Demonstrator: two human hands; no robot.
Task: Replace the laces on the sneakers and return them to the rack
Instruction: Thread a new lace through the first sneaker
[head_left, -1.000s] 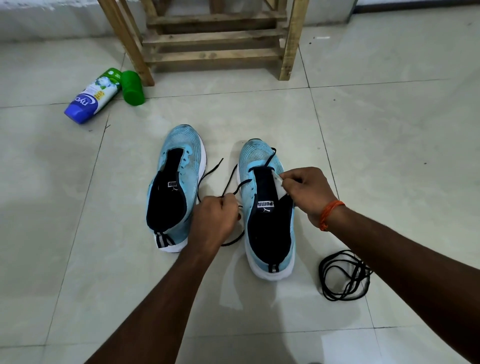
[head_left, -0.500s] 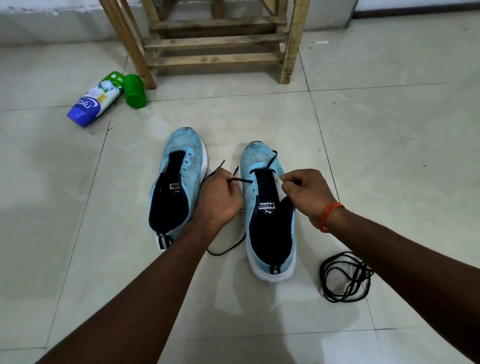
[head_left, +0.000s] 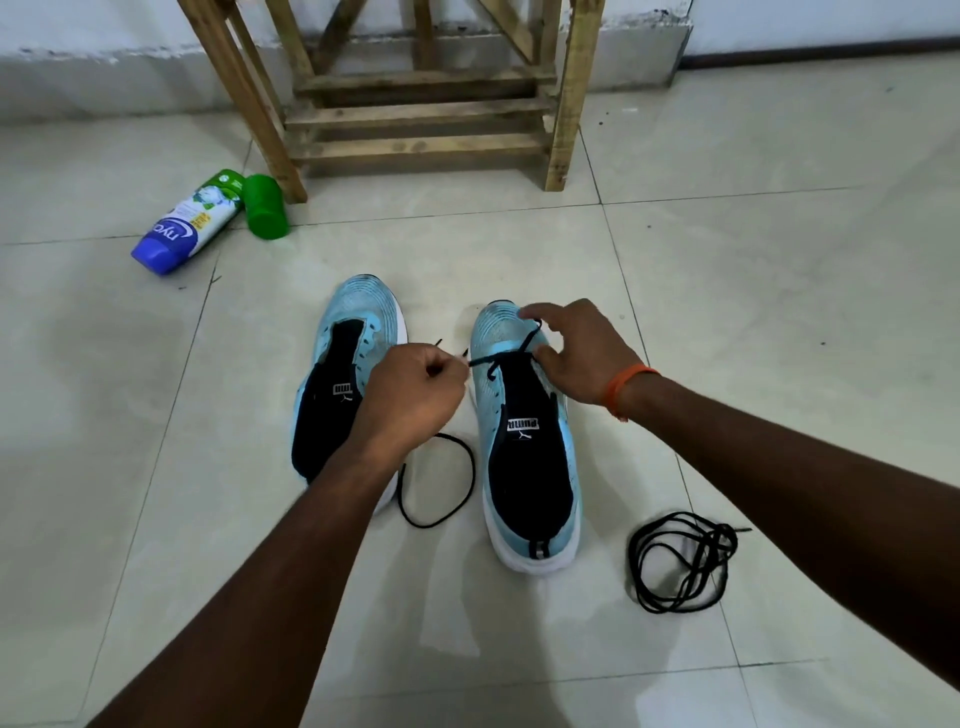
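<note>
Barely begun: the thin black cord lace (head_left: 506, 356) crosses only the front eyelets of the right-side pale-blue knit sneaker (head_left: 524, 467) on the glossy tile floor (head_left: 779, 312) — its twin (head_left: 358, 312) is unlaced, a second coiled black lace (head_left: 675, 561) lies beside, the slatted wooden rack (head_left: 421, 104) stands beyond. Left hand (head_left: 410, 395) pinches the lace end; right hand (head_left: 582, 353), fingers loosely spread, steadies the toe

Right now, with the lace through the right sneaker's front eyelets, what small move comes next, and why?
Probably thread the end of the lace, pinched by the left hand, into the next eyelet of the right sneaker. It seems to cross only the front pair; the eyelets behind look bare, slack lies on the floor, and the right hand rests on the toe.
</note>
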